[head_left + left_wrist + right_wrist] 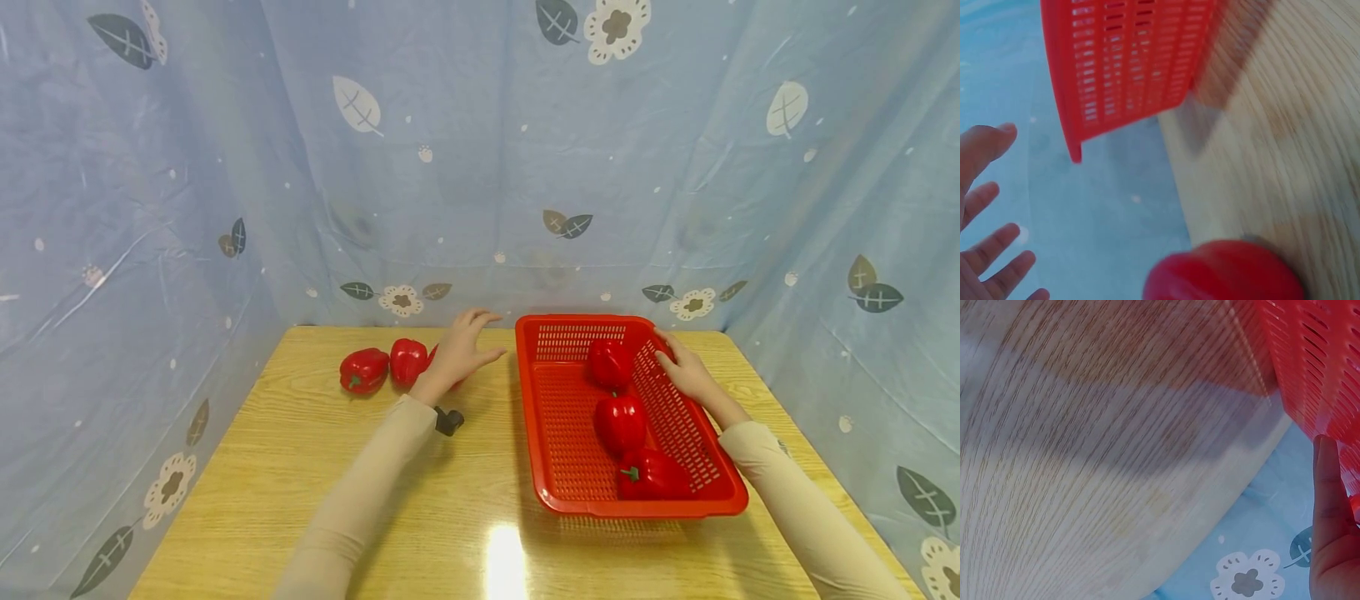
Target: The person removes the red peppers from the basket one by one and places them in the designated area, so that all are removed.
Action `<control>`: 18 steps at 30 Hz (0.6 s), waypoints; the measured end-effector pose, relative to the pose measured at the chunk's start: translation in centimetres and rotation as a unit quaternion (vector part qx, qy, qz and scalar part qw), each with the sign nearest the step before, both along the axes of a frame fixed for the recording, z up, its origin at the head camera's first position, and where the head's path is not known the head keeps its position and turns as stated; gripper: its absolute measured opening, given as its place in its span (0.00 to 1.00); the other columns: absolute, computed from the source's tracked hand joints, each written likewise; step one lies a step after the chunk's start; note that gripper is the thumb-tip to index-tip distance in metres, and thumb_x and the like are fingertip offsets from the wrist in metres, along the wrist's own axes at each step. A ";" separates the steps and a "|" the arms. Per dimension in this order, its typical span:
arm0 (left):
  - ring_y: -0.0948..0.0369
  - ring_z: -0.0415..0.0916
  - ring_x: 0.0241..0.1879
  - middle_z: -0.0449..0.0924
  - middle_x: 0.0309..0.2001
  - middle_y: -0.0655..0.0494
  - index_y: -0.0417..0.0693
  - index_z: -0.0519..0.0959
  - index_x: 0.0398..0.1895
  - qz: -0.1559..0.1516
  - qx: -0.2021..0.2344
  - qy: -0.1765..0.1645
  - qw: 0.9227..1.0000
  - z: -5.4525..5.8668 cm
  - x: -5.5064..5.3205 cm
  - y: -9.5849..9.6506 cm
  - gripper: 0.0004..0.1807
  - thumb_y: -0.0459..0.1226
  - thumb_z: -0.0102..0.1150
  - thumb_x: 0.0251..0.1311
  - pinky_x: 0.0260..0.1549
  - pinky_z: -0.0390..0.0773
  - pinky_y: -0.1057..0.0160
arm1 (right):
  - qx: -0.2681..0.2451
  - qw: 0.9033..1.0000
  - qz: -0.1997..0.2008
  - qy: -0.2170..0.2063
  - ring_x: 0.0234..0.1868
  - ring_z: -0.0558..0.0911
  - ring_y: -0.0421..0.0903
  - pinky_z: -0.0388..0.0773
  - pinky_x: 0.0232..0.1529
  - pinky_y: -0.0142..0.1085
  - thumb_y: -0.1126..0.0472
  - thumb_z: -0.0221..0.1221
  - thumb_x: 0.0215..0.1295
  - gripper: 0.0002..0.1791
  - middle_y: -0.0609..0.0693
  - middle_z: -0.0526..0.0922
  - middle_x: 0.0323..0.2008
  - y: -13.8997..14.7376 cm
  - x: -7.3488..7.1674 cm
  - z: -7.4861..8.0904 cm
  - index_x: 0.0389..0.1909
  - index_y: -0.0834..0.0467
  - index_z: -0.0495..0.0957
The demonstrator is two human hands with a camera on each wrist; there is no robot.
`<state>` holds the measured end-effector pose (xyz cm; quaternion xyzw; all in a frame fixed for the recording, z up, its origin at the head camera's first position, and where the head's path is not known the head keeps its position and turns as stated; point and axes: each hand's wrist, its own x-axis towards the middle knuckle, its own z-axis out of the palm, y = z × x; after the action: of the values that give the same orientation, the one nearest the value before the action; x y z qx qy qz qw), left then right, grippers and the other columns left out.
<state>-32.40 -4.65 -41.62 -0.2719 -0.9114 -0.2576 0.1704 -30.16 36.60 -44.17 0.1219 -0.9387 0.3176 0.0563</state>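
My left hand [457,350] hovers with fingers spread and thumb apart, holding nothing. It overlaps a red bell pepper [431,357] that is mostly hidden behind it; the left wrist view has a red pepper [1225,275] at the bottom, away from the fingers. Two more red bell peppers, one in the middle [408,362] and one at the left [364,371], lie beside it. With my right hand [686,371] I hold the right rim of a red plastic basket [527,417], one finger [1327,487] along its outer wall. Three red bell peppers [621,423] lie inside the basket.
The light wooden table [300,467] ends at a blue curtain [465,167] with leaf and flower prints, hung at the back and both sides. A black wrist mount [448,422] sits under my left wrist. Light glares off the table's front.
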 end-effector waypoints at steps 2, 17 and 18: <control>0.53 0.64 0.60 0.67 0.60 0.52 0.56 0.69 0.62 -0.005 -0.003 -0.002 1.000 0.1 -0.1 0.5 0.32 0.52 0.62 0.53 0.56 0.69 0.51 | -0.001 1.000 -0.001 0.002 0.58 0.63 0.72 0.59 0.57 0.63 0.59 0.40 0.74 0.28 0.76 0.58 0.61 0.0 0.0 0.0 0.69 0.67 0.48; 0.53 0.64 0.59 0.67 0.59 0.52 0.54 0.69 0.61 -0.023 -0.055 -0.014 0.998 1.7 -0.8 4.3 0.33 0.55 0.61 0.54 0.57 0.68 0.53 | 0.001 1.000 -0.003 -0.001 0.59 0.62 0.72 0.58 0.57 0.64 0.58 0.40 0.74 0.28 0.76 0.57 0.62 0.0 0.0 0.0 0.69 0.66 0.47; 0.54 0.64 0.59 0.67 0.59 0.53 0.55 0.69 0.61 -0.025 -0.059 -0.012 0.998 1.8 -0.8 4.6 0.32 0.55 0.61 0.53 0.57 0.68 0.53 | 0.001 1.000 -0.003 -0.001 0.59 0.62 0.72 0.58 0.57 0.63 0.58 0.40 0.74 0.28 0.76 0.58 0.62 0.0 0.0 0.0 0.69 0.66 0.48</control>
<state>-33.22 -0.05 -39.86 -0.3013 -0.9198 -0.2109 0.1370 -30.17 36.60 -44.16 0.1190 -0.9394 0.3166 0.0564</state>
